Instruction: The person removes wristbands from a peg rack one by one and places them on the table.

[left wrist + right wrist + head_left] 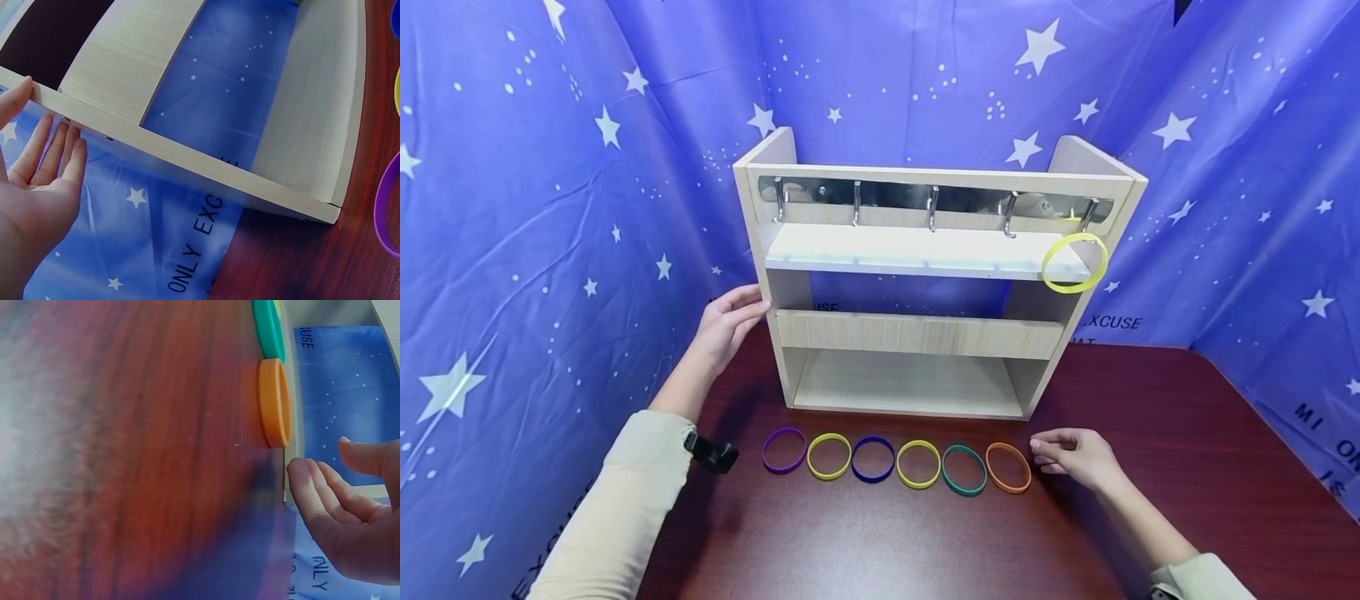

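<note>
A light wooden shelf rack (917,335) stands on the table, a row of metal hooks (933,208) along its upper rail. On the rightmost hook hangs a yellow silicone wristband (1047,265). My left hand (724,329) touches the rack's left side panel, thumb by the front edge and fingers fairly straight against the outer face (47,181). Just right of an orange wristband (989,468), my right hand (1081,457) hovers low with nothing in it. Its fingers are loosely bent, apart from the band in the right wrist view (350,519).
Left of the orange band, a row continues on the dark red table (880,550): green (946,475), yellow (900,471), dark blue (873,479), yellow (810,464) and purple (766,459) wristbands. Blue star-printed cloth (910,83) hangs behind and at both sides.
</note>
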Motion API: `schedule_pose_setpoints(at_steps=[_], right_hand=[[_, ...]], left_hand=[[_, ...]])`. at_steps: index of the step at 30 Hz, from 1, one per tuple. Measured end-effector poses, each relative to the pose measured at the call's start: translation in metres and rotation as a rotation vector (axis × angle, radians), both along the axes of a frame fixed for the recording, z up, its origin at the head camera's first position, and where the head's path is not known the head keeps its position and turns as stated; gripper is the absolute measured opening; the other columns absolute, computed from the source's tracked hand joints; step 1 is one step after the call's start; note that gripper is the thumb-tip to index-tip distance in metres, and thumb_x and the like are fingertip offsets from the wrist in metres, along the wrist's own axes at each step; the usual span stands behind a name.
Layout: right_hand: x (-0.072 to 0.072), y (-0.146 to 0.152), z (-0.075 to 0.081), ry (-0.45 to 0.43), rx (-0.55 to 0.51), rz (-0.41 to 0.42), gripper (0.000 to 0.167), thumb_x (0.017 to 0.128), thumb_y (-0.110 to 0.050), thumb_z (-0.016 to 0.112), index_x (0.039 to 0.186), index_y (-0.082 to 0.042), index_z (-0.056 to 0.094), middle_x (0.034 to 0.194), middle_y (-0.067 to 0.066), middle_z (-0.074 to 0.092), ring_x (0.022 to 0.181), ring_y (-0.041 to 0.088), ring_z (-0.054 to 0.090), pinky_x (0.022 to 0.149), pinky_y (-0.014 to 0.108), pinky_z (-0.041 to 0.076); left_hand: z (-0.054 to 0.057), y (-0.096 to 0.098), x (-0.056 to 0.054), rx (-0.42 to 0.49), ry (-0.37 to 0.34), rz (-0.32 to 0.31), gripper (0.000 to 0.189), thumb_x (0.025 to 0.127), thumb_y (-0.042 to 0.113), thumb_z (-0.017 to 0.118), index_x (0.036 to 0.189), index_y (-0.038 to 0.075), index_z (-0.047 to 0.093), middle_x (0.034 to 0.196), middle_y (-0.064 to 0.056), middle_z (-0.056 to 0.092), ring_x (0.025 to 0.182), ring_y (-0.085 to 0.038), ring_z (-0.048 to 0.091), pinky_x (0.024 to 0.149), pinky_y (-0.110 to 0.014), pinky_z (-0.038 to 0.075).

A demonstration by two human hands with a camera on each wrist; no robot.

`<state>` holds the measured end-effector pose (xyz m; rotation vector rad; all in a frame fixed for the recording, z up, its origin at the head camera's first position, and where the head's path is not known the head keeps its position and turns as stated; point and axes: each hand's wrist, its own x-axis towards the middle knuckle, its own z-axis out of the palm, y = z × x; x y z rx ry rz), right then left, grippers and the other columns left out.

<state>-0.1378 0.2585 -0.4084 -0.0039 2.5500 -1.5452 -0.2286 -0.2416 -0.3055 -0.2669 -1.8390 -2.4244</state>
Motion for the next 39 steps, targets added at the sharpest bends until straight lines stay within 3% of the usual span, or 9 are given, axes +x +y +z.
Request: schedule_pose_setpoints(at_steps=[10, 22, 24, 27, 30, 33, 39], right_hand=[[-0.01, 0.004, 0.018, 0.053, -0.057, 0.004, 0.043, 0.092, -0.01, 0.063, 0.118, 0.023, 0.053, 0.099, 0.02, 0.073, 0.079, 0.006, 0.072, 0.075, 0.028, 0.06], [-0.019, 0.003, 0.056, 0.122, -0.151, -0.007, 0.051, 0.093, -0.013, 0.063, 0.124, 0.024, 0.047, 0.085, -0.016, 0.072, 0.08, -0.004, 0.069, 0.078, 0.021, 0.058], [-0.02, 0.001, 0.062, 0.145, -0.186, -0.008, 0.051, 0.092, -0.012, 0.064, 0.123, 0.024, 0.047, 0.085, -0.016, 0.073, 0.08, -0.004, 0.069, 0.078, 0.02, 0.058], [-0.022, -0.001, 0.072, 0.185, -0.248, -0.011, 0.038, 0.091, -0.01, 0.065, 0.118, 0.015, 0.057, 0.084, -0.016, 0.073, 0.08, -0.001, 0.07, 0.077, 0.018, 0.058], [-0.024, -0.003, 0.082, 0.232, -0.304, -0.005, 0.015, 0.09, -0.008, 0.066, 0.104, -0.005, 0.068, 0.083, -0.015, 0.074, 0.079, 0.0, 0.071, 0.075, 0.016, 0.057], [-0.025, -0.005, 0.093, 0.277, -0.34, 0.006, 0.014, 0.09, -0.006, 0.065, 0.094, -0.019, 0.07, 0.083, -0.015, 0.074, 0.078, 0.0, 0.071, 0.073, 0.015, 0.057], [-0.029, -0.007, 0.117, 0.358, -0.361, 0.009, 0.014, 0.09, -0.006, 0.066, 0.094, -0.018, 0.071, 0.084, -0.014, 0.075, 0.078, 0.0, 0.072, 0.074, 0.013, 0.056]], left_hand=[[0.0, -0.001, -0.003, 0.016, 0.014, -0.006, 0.03, 0.09, -0.007, 0.053, 0.095, 0.02, 0.067, 0.095, 0.008, 0.068, 0.092, -0.003, 0.063, 0.086, -0.013, 0.052], [-0.003, -0.002, -0.002, -0.006, 0.007, -0.007, 0.026, 0.091, -0.003, 0.056, 0.096, 0.021, 0.065, 0.096, 0.009, 0.067, 0.094, -0.002, 0.062, 0.087, -0.012, 0.051], [-0.003, -0.003, -0.001, -0.002, 0.01, -0.012, 0.027, 0.091, -0.003, 0.055, 0.096, 0.021, 0.066, 0.096, 0.009, 0.067, 0.093, -0.002, 0.063, 0.088, -0.012, 0.051], [-0.003, -0.002, 0.0, 0.012, 0.009, -0.01, 0.027, 0.09, -0.005, 0.055, 0.096, 0.019, 0.066, 0.096, 0.008, 0.068, 0.092, -0.002, 0.064, 0.087, -0.012, 0.051], [-0.004, -0.002, 0.0, 0.02, -0.001, -0.014, 0.028, 0.09, -0.005, 0.055, 0.096, 0.019, 0.067, 0.096, 0.008, 0.068, 0.092, -0.002, 0.065, 0.088, -0.012, 0.051], [-0.004, -0.001, 0.0, 0.014, -0.007, -0.013, 0.028, 0.09, -0.005, 0.055, 0.096, 0.02, 0.067, 0.097, 0.008, 0.068, 0.093, -0.003, 0.065, 0.089, -0.012, 0.051], [-0.003, 0.001, -0.001, -0.002, 0.012, -0.014, 0.028, 0.09, -0.005, 0.055, 0.096, 0.02, 0.067, 0.097, 0.008, 0.067, 0.093, -0.003, 0.064, 0.089, -0.012, 0.051]])
